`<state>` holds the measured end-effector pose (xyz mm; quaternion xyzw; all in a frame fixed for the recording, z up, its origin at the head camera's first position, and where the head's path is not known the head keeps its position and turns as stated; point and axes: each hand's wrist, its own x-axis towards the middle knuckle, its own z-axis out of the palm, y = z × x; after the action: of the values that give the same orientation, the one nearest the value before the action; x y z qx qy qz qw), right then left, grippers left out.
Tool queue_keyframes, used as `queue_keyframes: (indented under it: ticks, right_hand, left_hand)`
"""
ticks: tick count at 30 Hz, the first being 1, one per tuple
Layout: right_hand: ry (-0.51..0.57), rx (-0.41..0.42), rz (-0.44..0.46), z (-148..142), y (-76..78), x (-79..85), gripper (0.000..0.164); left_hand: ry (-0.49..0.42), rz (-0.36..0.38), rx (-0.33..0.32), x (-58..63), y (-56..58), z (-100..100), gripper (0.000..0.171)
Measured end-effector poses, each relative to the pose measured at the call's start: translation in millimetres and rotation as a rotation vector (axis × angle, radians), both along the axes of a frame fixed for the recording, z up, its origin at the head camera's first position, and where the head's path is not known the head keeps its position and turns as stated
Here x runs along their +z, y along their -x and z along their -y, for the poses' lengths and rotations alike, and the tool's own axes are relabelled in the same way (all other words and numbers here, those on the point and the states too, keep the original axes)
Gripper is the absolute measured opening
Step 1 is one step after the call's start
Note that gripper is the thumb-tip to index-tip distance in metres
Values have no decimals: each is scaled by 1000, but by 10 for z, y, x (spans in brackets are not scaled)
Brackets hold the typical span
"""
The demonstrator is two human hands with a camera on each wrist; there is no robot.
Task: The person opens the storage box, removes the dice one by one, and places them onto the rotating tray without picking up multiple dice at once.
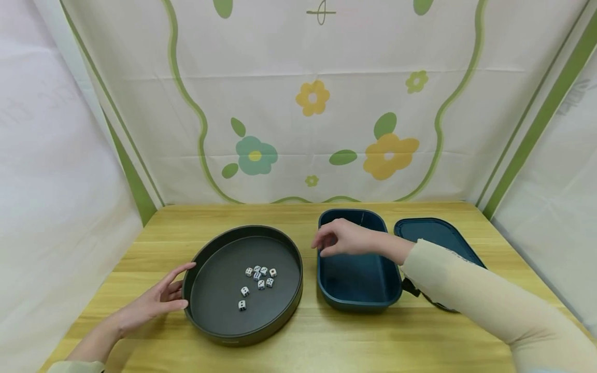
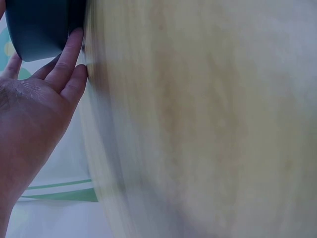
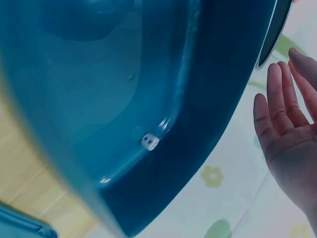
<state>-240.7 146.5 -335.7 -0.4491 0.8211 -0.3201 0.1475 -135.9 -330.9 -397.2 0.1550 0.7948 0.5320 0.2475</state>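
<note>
A round dark pan (image 1: 219,311) stands on the table with several white dice (image 1: 257,276) lying loose on its floor. My left hand (image 1: 156,303) touches the pan's left side, thumb and fingers spread along the wall. In the left wrist view, the fingers (image 2: 67,62) lie nearly straight against the pan's outside. My right hand (image 1: 347,238) hovers over the left part of a deep blue rectangular box (image 1: 361,280). Its fingers bend loosely and nothing shows between them. A single white die (image 3: 150,141) lies inside the box near one corner.
A flat blue lid (image 1: 434,233) lies right of the box, partly covered by my right sleeve (image 1: 466,290). All stand on a wooden table (image 1: 312,347). A white cloth with printed flowers (image 1: 289,124) hangs behind the table, with white cloth at both sides.
</note>
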Motion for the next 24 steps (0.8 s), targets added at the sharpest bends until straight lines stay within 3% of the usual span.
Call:
queue_keyframes:
  ticks: [14, 24]
  right_hand:
    - [-19, -165, 9, -454, 177, -176, 25]
    - [-136, -281, -2, -581, 307, -396, 51]
  left_hand:
    - [-5, -5, -2, 1, -3, -7, 76]
    - [-9, -8, 5, 0, -19, -20, 76]
